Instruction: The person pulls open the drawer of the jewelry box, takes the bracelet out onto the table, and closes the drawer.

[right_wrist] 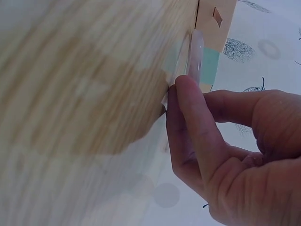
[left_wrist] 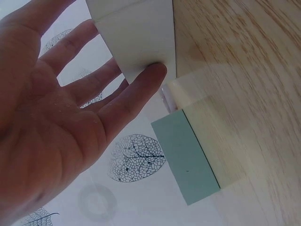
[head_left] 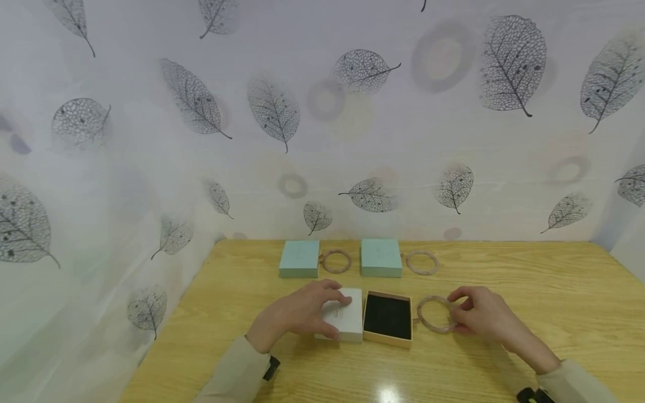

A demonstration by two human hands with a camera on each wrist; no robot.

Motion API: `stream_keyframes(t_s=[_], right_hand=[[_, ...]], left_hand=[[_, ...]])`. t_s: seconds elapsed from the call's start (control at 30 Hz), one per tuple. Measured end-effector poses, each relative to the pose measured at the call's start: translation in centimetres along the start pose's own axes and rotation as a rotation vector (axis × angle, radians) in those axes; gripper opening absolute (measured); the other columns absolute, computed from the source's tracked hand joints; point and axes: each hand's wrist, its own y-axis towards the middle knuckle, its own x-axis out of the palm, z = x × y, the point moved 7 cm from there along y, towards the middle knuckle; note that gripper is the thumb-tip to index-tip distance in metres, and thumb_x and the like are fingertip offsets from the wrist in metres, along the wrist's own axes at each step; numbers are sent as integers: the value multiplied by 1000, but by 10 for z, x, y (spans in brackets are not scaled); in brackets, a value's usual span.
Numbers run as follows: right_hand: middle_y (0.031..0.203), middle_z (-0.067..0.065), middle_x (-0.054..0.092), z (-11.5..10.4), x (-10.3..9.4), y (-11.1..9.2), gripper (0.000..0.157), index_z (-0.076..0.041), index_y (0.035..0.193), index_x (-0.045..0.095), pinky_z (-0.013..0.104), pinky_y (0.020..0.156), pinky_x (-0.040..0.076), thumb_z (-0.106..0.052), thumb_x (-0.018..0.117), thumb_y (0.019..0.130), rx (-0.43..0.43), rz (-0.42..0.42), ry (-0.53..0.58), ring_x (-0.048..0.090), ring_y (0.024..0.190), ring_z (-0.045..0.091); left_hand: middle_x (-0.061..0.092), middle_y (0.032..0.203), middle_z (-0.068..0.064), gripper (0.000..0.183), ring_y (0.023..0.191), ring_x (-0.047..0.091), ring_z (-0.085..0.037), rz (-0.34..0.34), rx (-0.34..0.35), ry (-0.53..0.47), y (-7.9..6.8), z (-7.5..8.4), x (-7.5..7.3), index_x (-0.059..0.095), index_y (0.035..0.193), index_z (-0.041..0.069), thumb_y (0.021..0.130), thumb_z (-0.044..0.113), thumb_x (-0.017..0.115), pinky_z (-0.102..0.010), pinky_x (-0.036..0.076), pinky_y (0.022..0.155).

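My left hand (head_left: 304, 309) grips a white box cover (head_left: 350, 319), thumb at its near side and fingers over the top and far side. Just right of the cover sits an open tan box tray (head_left: 387, 341) lined with a black pad (head_left: 387, 316). A pale, translucent bangle (head_left: 427, 324) lies beyond the tray's right side. At the bangle's right edge, my right hand (head_left: 481, 313) pinches it between thumb and fingers. In the right wrist view the bangle (right_wrist: 195, 56) is seen edge-on, close to the wood, its near part hidden by the fingertips.
Behind, two mint-green boxes (head_left: 299, 260) (head_left: 381, 258) stand in a row. A brownish bangle (head_left: 336, 261) lies right of the left box, a paler bangle (head_left: 422, 262) right of the other. A leaf-patterned curtain (head_left: 322, 123) borders the wooden table (head_left: 529, 280) at the back and left.
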Motion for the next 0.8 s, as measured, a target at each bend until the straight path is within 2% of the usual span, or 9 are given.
stream_keyframes(t_s=[0.47,0.8], right_hand=[[74,7,66,-4,2,7,24,5,106,62,26,52,54,-8,63,85,-42,1,-25,65,59,15],[72,5,68,-7,0,10,11,3,87,66,24,48,53,-7,65,84,-70,52,-95,64,54,13]], left_hand=[[42,146,-3,64,133,41,-24,7,14,-14,1,0,-1,54,133,31,74,49,75,-43,36,110],[42,146,-3,62,132,42,-23,1,1,-22,1,0,0,55,132,32,75,46,76,-41,36,110]])
